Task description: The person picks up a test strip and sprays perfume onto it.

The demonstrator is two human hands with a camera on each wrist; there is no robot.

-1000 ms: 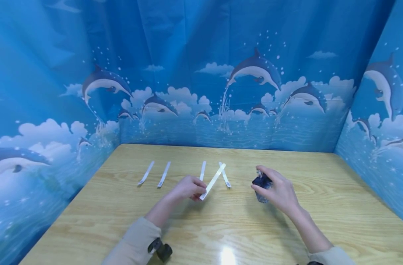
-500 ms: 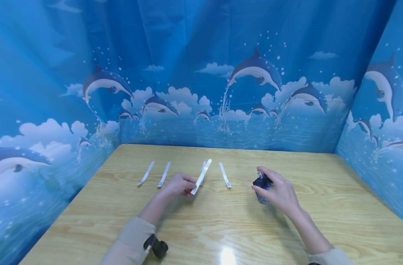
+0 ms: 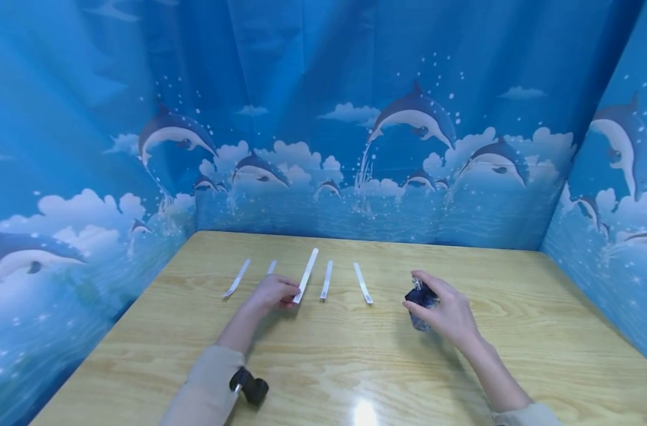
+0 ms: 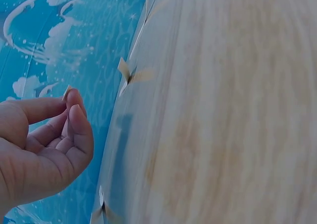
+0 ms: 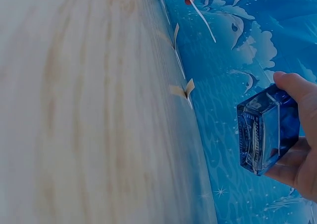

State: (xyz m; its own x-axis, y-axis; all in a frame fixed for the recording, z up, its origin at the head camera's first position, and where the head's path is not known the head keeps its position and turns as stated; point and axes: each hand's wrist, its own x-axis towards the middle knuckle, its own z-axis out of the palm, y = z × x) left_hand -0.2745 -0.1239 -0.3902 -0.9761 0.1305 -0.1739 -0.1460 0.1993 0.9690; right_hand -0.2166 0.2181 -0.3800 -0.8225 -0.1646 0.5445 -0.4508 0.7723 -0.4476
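My left hand pinches the lower end of a white paper test strip between thumb and fingertips, holding it tilted above the table. In the left wrist view only the strip's end shows at the fingertips. On the right, my right hand grips a dark blue glass perfume bottle with a spray head at its top. The right wrist view shows the faceted bottle from its base, held clear of the table between thumb and fingers.
Several more strips lie spaced out on the wooden table: one far left, one partly behind my left hand, and two to its right, a near strip and a slanted strip. A dolphin-print curtain encloses the back and sides.
My left hand has moved left with its strip, past the two strips on the right, and the strip stands more upright in view. The right hand and perfume bottle stay nearly still.
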